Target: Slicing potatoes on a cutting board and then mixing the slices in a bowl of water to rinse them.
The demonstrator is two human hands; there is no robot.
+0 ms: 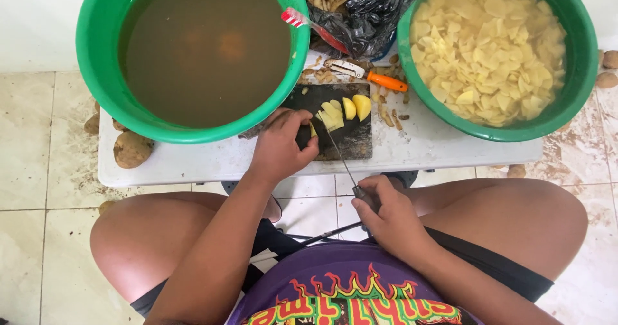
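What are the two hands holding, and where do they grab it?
The right hand grips a thin steel knife by its handle. The left hand pins a pale yellow potato piece from above.

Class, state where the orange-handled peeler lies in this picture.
In the head view, the orange-handled peeler lies on the white table, between the two green basins, just behind the dark cutting board.

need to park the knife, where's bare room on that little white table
Bare strips of the white table: right of the cutting board, below the basin of potato slices, and front-left under the murky-water basin. Crowded behind the board: peeler, peelings, black bag.
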